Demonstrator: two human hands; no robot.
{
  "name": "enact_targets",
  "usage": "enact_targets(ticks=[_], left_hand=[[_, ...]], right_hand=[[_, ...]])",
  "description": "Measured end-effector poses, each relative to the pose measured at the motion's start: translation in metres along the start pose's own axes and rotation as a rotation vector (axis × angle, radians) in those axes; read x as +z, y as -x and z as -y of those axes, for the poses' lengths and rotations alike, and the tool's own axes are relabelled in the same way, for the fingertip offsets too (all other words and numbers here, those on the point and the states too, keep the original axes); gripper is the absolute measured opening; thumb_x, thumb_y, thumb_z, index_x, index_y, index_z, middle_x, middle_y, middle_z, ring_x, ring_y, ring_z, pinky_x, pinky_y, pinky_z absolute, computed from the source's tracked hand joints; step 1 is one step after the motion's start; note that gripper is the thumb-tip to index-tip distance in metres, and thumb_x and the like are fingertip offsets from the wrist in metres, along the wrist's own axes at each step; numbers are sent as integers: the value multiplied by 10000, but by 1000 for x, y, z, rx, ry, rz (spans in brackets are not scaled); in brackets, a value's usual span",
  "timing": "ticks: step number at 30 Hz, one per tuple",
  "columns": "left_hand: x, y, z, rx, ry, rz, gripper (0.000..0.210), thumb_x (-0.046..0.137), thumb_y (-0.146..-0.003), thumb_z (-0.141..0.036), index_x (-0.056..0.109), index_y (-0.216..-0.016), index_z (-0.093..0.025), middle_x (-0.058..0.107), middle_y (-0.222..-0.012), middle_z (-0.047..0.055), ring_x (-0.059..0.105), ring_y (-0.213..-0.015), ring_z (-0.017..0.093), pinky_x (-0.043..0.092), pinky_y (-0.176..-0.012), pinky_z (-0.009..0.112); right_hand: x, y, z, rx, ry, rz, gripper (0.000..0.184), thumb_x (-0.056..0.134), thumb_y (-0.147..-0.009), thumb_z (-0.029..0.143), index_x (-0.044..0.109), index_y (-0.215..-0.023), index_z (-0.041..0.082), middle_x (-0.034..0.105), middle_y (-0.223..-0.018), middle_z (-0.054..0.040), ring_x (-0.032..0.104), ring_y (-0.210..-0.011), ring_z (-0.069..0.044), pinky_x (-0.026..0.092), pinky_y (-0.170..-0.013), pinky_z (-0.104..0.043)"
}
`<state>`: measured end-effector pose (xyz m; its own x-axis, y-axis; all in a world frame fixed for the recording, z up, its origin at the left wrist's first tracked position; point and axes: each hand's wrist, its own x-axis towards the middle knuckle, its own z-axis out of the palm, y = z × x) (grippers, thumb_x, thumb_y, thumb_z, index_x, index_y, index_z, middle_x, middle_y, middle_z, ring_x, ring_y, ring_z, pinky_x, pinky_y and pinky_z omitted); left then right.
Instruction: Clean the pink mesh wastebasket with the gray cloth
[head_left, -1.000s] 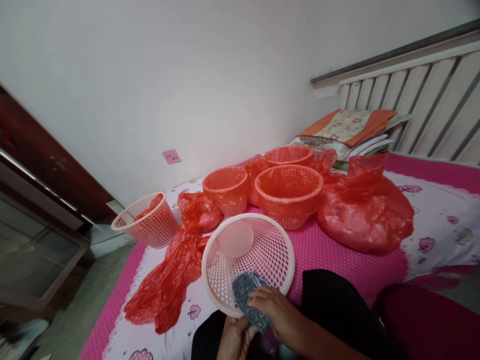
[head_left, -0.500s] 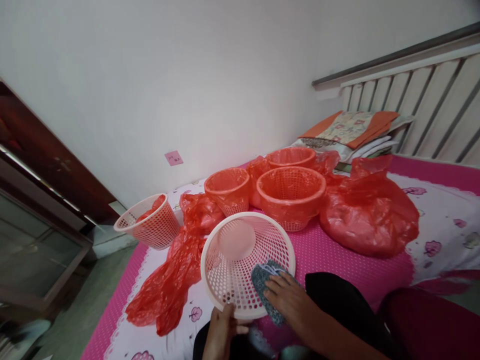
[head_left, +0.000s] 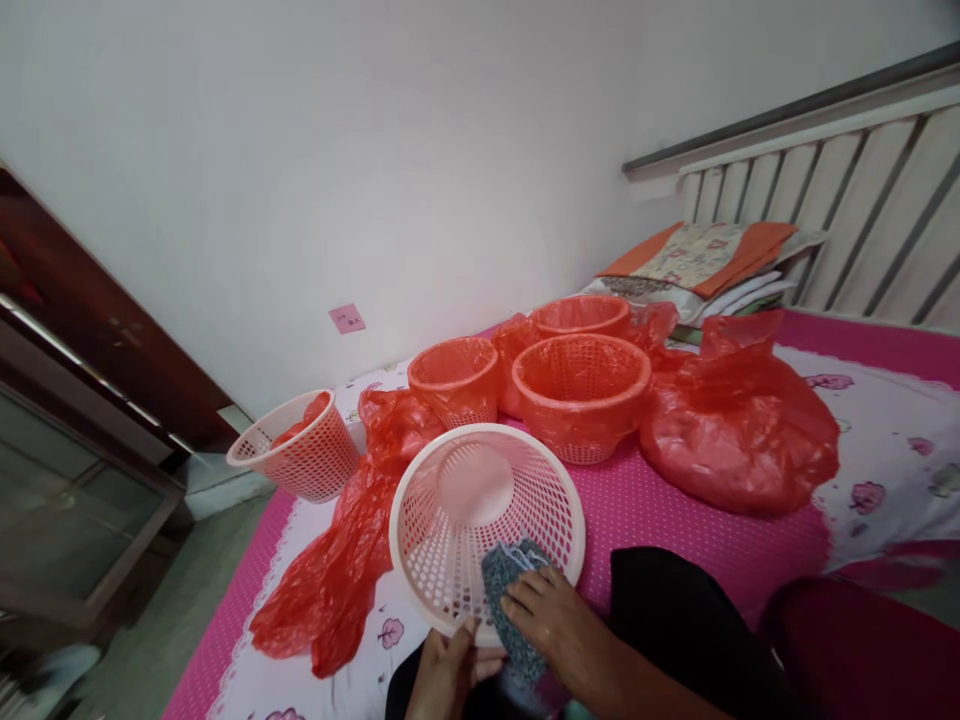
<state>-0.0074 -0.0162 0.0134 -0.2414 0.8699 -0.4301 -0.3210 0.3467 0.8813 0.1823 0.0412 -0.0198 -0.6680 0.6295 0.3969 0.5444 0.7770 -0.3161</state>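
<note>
A pale pink perforated plastic basket [head_left: 474, 485] lies tilted in front of me, its mouth towards me. My left hand [head_left: 451, 660] grips its near rim, thumb on the inner side and fingers beneath. In my right hand [head_left: 551, 615] is a grey-blue cloth [head_left: 504, 590] with a white edge, pressed over the near right rim and inner wall of the basket. Beside the basket on the left lies a crumpled red plastic bag [head_left: 341, 570]. Just behind it stand a basket lined with red plastic [head_left: 456, 385] and a larger lined basket [head_left: 581, 400].
Another pale pink basket [head_left: 300, 450], with red plastic inside, leans at the left edge of the bed. A bulging red bag [head_left: 742, 440] sits on the right. Folded bedding [head_left: 705, 260] is stacked at the back, near a white radiator [head_left: 847, 210].
My right hand has slid the cloth left and slightly down along the near rim. The basket has shifted and turned a little to the left, with my left hand still on it.
</note>
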Motion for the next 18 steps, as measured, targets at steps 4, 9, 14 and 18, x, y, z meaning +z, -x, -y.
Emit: enact_targets(ticks=[4,9,14,18], left_hand=[[-5,-1,17,64,-44,-29,626,930,-608,-601,703,-981,-151,825,-850,106,805,-801,332,616,-694,418],[-4,-2,16,65,-131,50,637,878,-685,-619,705,-1062,-135,838,-968,127,805,-772,308,606,-649,384],[3,0,17,60,-139,75,676,856,-687,-670,705,-1059,-126,835,-921,147,803,-716,297,596,-609,360],[4,-1,27,43,-99,59,700,864,-694,-680,699,-1081,-121,839,-955,176,813,-736,313,625,-639,389]], right_hand=[[-21,9,0,117,-447,7,324,653,-886,195,748,-1193,242,779,-1172,-81,692,-1097,-285,505,-1030,-453],[-56,6,0,572,-1335,-148,423,795,-808,440,761,-1150,193,811,-1062,-108,751,-1000,-319,567,-950,-483],[-60,9,5,721,-1836,-219,544,893,-680,411,725,-1144,181,821,-979,-107,783,-885,-311,602,-868,-484],[-49,17,-2,725,-1697,-326,538,795,-641,334,704,-1150,187,821,-967,-97,781,-903,-328,614,-842,-483]])
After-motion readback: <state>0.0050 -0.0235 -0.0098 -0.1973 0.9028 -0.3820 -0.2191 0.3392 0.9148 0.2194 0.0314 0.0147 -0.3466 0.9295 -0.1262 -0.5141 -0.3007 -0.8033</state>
